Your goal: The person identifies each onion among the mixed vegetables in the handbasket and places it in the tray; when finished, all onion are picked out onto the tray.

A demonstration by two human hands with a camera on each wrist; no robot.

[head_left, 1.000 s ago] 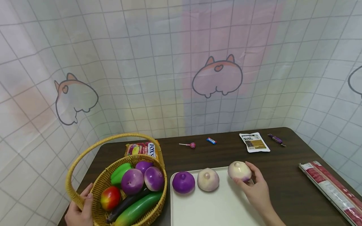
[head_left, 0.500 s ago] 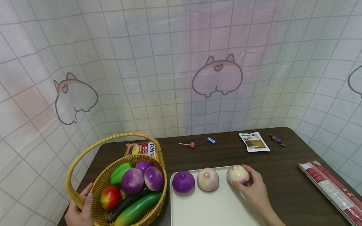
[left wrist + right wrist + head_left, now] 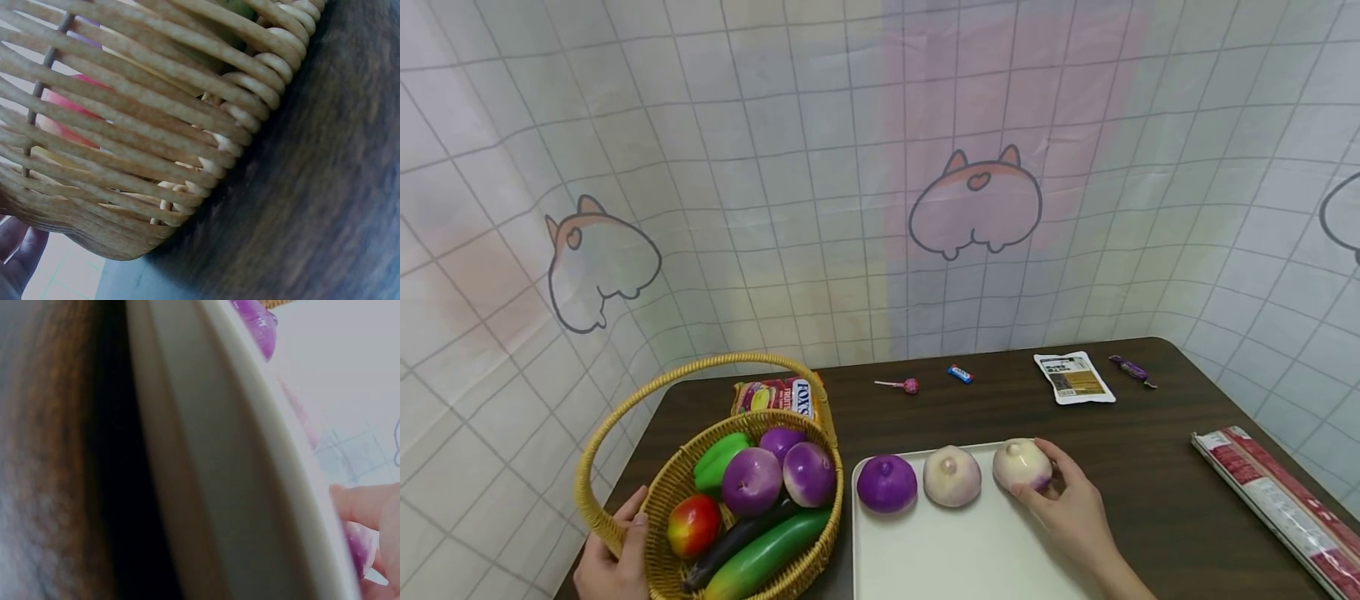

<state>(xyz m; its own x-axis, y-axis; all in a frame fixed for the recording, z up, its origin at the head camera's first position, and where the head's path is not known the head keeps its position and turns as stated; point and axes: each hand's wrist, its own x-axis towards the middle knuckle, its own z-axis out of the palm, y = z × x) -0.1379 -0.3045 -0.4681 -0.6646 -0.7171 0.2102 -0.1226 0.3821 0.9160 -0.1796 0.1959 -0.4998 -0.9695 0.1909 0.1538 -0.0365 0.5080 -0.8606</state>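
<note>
In the head view my right hand [image 3: 1070, 508] holds a white-and-purple toy onion [image 3: 1022, 464] between thumb and fingers, at the back right of a white tray [image 3: 955, 550]. A paler onion [image 3: 952, 477] and a deep purple onion [image 3: 887, 483] sit to its left along the tray's back edge. My left hand [image 3: 613, 554] grips the side of a wicker basket [image 3: 820, 542] at the base of its handle. In the right wrist view the tray's rim [image 3: 275, 437] hides most of the held onion [image 3: 359, 549].
The basket holds a green pepper [image 3: 721, 461], a red-yellow fruit [image 3: 693, 526], an eggplant [image 3: 741, 542], a cucumber-like vegetable [image 3: 771, 552] and round purple vegetables [image 3: 751, 482]. Behind lie a candy bag [image 3: 775, 397], lollipop [image 3: 910, 386], small candies [image 3: 960, 373] and white packet [image 3: 1075, 377]. A long red-white package [image 3: 1277, 508] lies right.
My right hand has lowered the white-and-purple onion toward the tray, then shifted it slightly left toward the paler one. My left hand and the basket have stayed in place.
</note>
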